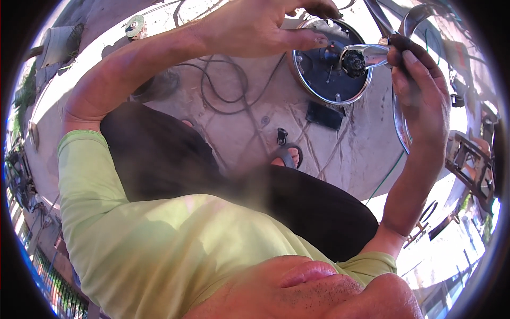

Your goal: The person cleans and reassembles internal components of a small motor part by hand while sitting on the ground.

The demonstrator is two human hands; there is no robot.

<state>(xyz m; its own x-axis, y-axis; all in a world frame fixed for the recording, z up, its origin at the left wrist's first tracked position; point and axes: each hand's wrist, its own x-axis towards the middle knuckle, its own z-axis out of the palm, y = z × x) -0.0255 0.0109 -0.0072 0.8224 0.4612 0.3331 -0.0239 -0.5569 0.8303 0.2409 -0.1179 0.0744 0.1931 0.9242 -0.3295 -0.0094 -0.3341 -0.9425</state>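
My right hand (425,95) pinches a shiny chrome metal tube-like piece (376,55) between thumb and fingers. Its near end carries a dark, greasy-looking round part (353,63). Just left of it, my left hand (249,29) reaches across with thumb stretched out and fingers apart, holding nothing visible; its upper part nears the picture's edge. Below both hands lies a round black disc with a chrome rim (319,82), with small bolts and a central hub, partly hidden. Curved chrome strips (417,21) rise behind my right hand; whether they join the held piece I cannot tell.
A dark flat rectangular object (324,115) lies below the disc. Near my sandaled foot (289,156) is a small black caster-like part (281,136). A dark cable (245,87) loops over the floor. At the right stands a metal frame (470,165); a round roll (135,25) is far left.
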